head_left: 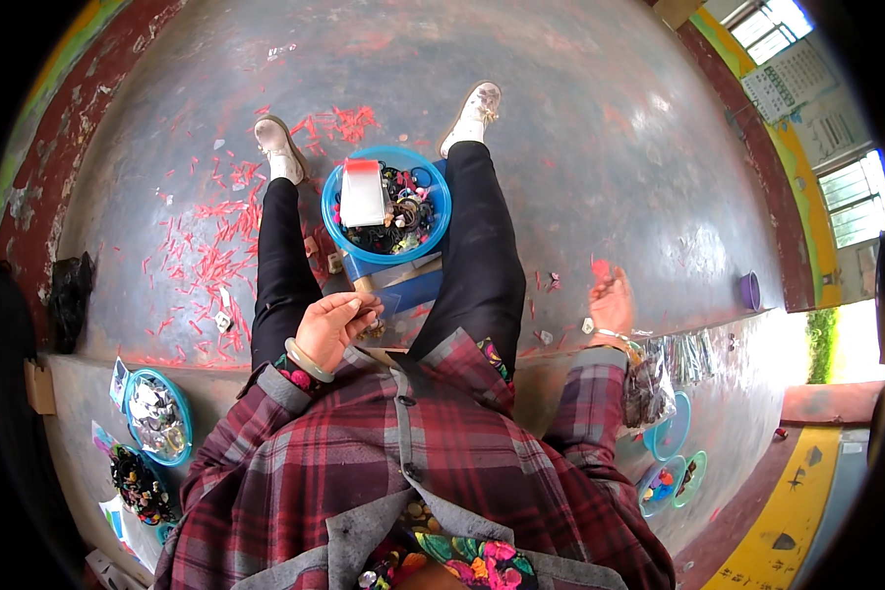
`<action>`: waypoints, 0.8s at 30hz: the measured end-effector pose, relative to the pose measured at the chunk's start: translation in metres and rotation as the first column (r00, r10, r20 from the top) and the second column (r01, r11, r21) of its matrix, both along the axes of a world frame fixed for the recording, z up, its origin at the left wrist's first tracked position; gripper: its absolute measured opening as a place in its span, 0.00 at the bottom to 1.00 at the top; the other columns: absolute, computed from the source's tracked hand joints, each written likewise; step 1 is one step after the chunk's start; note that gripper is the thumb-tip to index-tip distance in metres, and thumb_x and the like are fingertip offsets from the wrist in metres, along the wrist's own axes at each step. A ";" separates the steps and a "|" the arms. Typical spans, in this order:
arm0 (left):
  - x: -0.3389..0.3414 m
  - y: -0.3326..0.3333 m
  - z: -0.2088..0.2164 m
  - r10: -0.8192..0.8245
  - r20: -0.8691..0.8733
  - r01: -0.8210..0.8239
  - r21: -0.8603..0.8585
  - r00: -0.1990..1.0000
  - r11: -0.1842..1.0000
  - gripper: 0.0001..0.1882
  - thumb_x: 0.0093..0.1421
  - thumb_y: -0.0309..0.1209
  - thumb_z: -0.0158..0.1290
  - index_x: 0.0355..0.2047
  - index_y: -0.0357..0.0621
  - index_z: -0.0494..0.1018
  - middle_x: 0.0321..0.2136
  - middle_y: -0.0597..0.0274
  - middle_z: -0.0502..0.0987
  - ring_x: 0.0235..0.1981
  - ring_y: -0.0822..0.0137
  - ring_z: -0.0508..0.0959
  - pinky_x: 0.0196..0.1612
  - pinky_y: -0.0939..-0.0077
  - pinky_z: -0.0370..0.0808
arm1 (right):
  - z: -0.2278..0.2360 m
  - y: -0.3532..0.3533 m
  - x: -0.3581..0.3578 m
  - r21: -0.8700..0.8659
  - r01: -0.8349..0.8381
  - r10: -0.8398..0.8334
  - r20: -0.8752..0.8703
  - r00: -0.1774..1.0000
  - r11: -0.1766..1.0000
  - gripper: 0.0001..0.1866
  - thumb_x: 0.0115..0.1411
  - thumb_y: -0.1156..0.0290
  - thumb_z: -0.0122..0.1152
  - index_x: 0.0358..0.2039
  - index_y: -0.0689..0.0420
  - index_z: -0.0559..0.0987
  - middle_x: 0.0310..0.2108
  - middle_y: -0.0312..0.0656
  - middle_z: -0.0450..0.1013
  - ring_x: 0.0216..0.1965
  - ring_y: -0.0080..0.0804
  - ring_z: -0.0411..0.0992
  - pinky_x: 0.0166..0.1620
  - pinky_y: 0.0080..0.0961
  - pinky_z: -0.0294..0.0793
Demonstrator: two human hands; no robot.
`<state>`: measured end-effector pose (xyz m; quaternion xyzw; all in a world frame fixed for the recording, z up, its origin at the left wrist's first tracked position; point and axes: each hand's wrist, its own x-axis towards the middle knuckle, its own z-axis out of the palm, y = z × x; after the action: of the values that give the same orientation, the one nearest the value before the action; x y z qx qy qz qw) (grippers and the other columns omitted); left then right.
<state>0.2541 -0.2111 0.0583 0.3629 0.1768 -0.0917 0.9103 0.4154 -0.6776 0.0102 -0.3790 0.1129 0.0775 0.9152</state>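
My left hand (329, 329), with a pale bangle at the wrist, pinches a small clear plastic bag (387, 301) between thumb and fingers in front of my lap. Out to the right, my right hand (612, 305) is palm up with its fingers apart. A red strip (600, 266) shows at its fingertips; whether it touches them or lies beyond, I cannot tell. Between my legs stands a blue basin (442, 211) of mixed hair ties and small trinkets. A stack of clear bags with red top edges (363, 194) lies on those trinkets.
Red strips (221, 258) litter the floor to the left and ahead. At lower left are a blue basin of silvery packets (157, 413) and a heap of dark trinkets (141, 484). Packed bags (651, 388) and basins (669, 430) stand right. A purple cup (750, 291) sits farther off.
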 end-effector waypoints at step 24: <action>0.000 0.004 -0.005 0.019 -0.002 -0.019 -0.016 1.000 1.000 0.11 0.61 0.23 0.41 0.38 0.29 0.70 0.39 0.50 0.74 0.41 0.61 0.75 0.45 0.76 0.73 | 0.029 0.059 -0.002 -0.302 -0.171 0.183 0.014 0.983 0.938 0.29 0.59 0.46 0.42 0.52 0.57 0.64 0.48 0.47 0.66 0.52 0.37 0.64 0.51 0.34 0.62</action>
<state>0.2538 -0.2071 0.0533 0.3539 0.1805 -0.0849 0.9138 0.4136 -0.6190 0.0393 -0.5234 0.0697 0.1335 0.8387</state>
